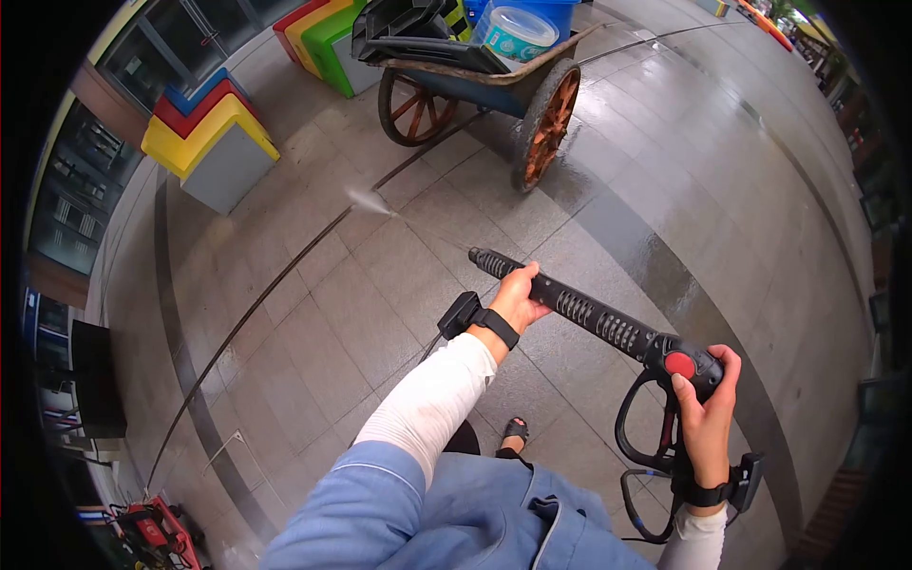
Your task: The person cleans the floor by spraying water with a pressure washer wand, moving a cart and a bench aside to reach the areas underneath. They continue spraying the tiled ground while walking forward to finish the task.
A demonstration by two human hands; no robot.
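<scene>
A black pressure washer gun (603, 318) with a vented barrel and a red round button lies slantwise across the view, nozzle toward the upper left. My left hand (521, 299) is wrapped around the barrel near its front. At the rear, my right hand (708, 413) grips the body behind the trigger guard; some of its fingers are hidden. A thin lance reaches out from the barrel, and white water spray (366, 200) leaves its tip above the paving. Both wrists wear black straps with small boxes.
Ahead stands a two-wheeled cart (513, 90) loaded with bins and a white-and-teal tub (521, 33). Colored block seats (214, 142) are at the left. A dark hose (275, 285) curves over the wet paving (332, 332). A red machine (157, 532) sits lower left.
</scene>
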